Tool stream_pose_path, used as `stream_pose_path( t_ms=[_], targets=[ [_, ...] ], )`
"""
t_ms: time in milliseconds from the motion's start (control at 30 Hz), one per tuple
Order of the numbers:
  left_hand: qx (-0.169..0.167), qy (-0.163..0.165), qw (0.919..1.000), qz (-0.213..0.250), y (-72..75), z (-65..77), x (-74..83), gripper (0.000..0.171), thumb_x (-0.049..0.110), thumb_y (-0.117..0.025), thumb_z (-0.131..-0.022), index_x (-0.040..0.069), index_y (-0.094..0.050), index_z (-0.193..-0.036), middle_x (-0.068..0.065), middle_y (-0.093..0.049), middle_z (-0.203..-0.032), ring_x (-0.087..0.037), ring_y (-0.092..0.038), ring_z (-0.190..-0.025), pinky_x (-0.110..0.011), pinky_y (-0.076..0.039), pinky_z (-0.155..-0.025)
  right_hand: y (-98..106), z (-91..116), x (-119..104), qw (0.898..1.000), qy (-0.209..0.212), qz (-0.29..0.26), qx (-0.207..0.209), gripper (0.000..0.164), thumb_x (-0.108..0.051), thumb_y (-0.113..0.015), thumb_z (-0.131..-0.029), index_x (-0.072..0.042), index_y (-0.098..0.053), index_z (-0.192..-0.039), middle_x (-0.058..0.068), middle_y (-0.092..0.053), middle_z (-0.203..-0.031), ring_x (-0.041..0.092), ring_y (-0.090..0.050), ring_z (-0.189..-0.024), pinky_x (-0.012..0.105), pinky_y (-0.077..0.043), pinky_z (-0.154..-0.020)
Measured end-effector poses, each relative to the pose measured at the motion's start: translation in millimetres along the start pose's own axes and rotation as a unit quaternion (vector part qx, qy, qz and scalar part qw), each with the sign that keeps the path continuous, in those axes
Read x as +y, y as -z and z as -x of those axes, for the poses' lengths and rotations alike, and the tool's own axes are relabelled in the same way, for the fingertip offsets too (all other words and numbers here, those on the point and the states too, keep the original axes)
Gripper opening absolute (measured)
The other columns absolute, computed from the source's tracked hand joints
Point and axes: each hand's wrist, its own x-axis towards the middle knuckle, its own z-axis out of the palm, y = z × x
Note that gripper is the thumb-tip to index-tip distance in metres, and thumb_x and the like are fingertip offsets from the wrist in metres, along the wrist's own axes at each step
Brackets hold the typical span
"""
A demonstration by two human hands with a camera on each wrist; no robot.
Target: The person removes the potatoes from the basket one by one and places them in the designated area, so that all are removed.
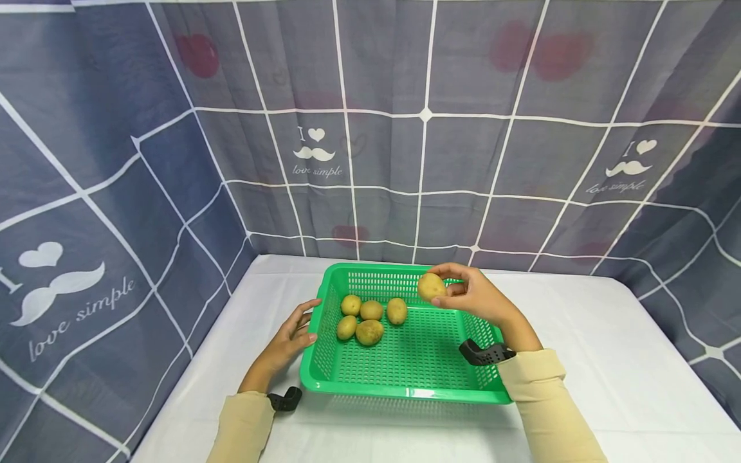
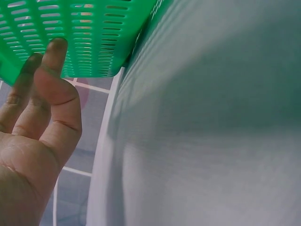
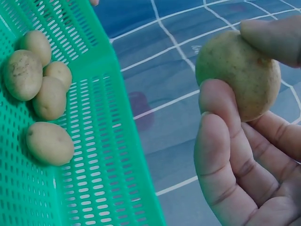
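A green plastic basket (image 1: 405,393) with slotted walls stands on the white cloth. Several potatoes (image 1: 369,332) lie together in its left half. Above the basket's far right part, my right hand (image 1: 471,296) pinches a round potato (image 1: 431,287) between thumb and fingers. The right wrist view shows this held potato (image 3: 237,73) up close, clear of the basket wall. At the basket's left side, my left hand (image 1: 287,341) rests its fingertips on the rim. Seen from the left wrist, those fingers (image 2: 55,59) reach against the outside of the slotted wall, loosely bent.
A white cloth (image 1: 608,360) covers the table around the basket. Grey-blue curtains (image 1: 382,148) with white grid lines hang behind the table and along both sides. A black strap mount (image 1: 486,353) is worn on each wrist.
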Motion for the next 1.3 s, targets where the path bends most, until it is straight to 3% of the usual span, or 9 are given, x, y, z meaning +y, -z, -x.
stream_pose_path(
  t_ms=[133, 433, 900, 1167, 1300],
  targets=[
    [0.002, 0.003, 1.0, -0.001, -0.4, -0.2, 0.4, 0.076, 0.017, -0.062, -0.098, -0.003, -0.029, -0.163, -0.041, -0.05, -0.148, -0.017, -0.063, -0.128, -0.03, -0.055, -0.1, 3.7, 6.6, -3.9, 1.0, 0.005, -0.002, 0.01, 0.054, 0.005, -0.077, -0.091, 0.016, -0.057, -0.139, 0.007, -0.07, -0.114, 0.016, -0.074, -0.084, 0.027, -0.06, -0.074],
    [-0.005, -0.013, 0.9998, 0.013, -0.7, -1.7, -1.6, 0.076, 0.017, -0.062, -0.099, -0.006, -0.027, -0.163, -0.043, -0.049, -0.146, -0.01, -0.066, -0.124, -0.031, -0.056, -0.099, 14.3, 22.5, -8.7, 1.0, 0.017, -0.011, 0.019, 0.054, 0.007, -0.075, -0.092, 0.02, -0.054, -0.14, 0.001, -0.071, -0.115, 0.013, -0.073, -0.084, 0.025, -0.059, -0.074],
    [-0.002, -0.012, 0.9999, 0.006, -0.7, -2.8, -1.1, 0.075, 0.016, -0.06, -0.099, -0.005, -0.028, -0.163, -0.042, -0.049, -0.146, -0.009, -0.066, -0.123, -0.031, -0.056, -0.098, 33.9, 47.5, 7.7, 0.998, 0.012, -0.013, 0.061, 0.053, 0.008, -0.074, -0.093, 0.018, -0.053, -0.141, -0.002, -0.071, -0.118, 0.015, -0.075, -0.086, 0.025, -0.06, -0.077],
    [0.0, -0.001, 1.0, 0.007, -1.1, -0.7, 0.6, 0.074, 0.016, -0.06, -0.099, -0.004, -0.028, -0.163, -0.041, -0.049, -0.148, -0.008, -0.064, -0.125, -0.032, -0.056, -0.099, 40.1, 61.4, 16.5, 0.993, 0.015, -0.028, 0.111, 0.047, 0.01, -0.073, -0.093, -0.008, -0.069, -0.136, -0.004, -0.07, -0.119, 0.014, -0.075, -0.086, 0.026, -0.061, -0.078],
    [0.002, -0.003, 1.0, 0.007, -0.8, 1.1, 0.6, 0.074, 0.015, -0.06, -0.099, -0.004, -0.028, -0.163, -0.041, -0.05, -0.147, -0.009, -0.065, -0.125, -0.032, -0.056, -0.098, 40.7, 68.8, 21.5, 0.99, 0.01, -0.04, 0.137, 0.046, 0.011, -0.072, -0.094, -0.013, -0.071, -0.134, -0.004, -0.07, -0.117, 0.013, -0.074, -0.088, 0.025, -0.061, -0.077]
  ],
)
